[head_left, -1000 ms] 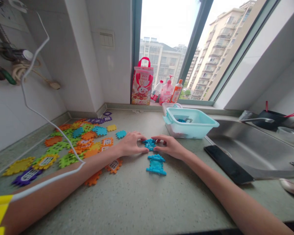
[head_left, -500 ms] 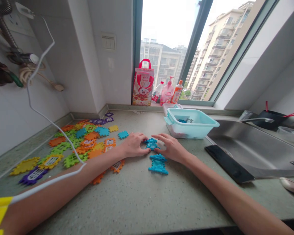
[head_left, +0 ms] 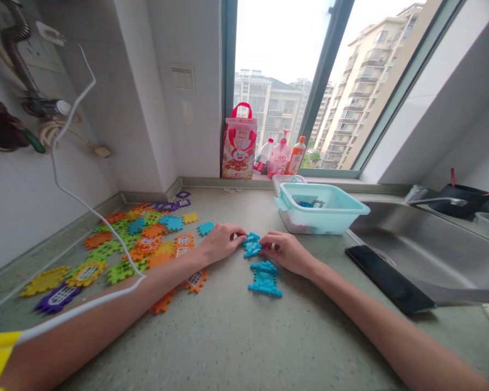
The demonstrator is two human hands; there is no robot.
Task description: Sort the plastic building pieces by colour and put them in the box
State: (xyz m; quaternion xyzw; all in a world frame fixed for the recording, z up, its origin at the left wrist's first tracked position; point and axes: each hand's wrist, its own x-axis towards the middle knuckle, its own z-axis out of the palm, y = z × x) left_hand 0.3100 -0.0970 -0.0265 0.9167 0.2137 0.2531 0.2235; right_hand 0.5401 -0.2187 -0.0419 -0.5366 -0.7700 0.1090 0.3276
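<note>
Between my hands is a small blue piece of interlocking plastic building tiles on the countertop. My left hand pinches its left side with thumb and fingers. From the right, my right hand grips the other side, its fingers curled in. Just nearer to me lies a second blue assembly, with raised toothed edges, touched by neither hand. A loose blue tile rests beyond my left wrist.
Many coloured tiles spread over the left of the counter. A light-blue plastic tub holding a few pieces stands behind my right hand. A black phone lies by the steel sink. A white cable hangs across the left.
My right hand's fingers have closed in from a wider spread onto the blue piece's right side. More of that piece shows now. The view has shifted slightly.
</note>
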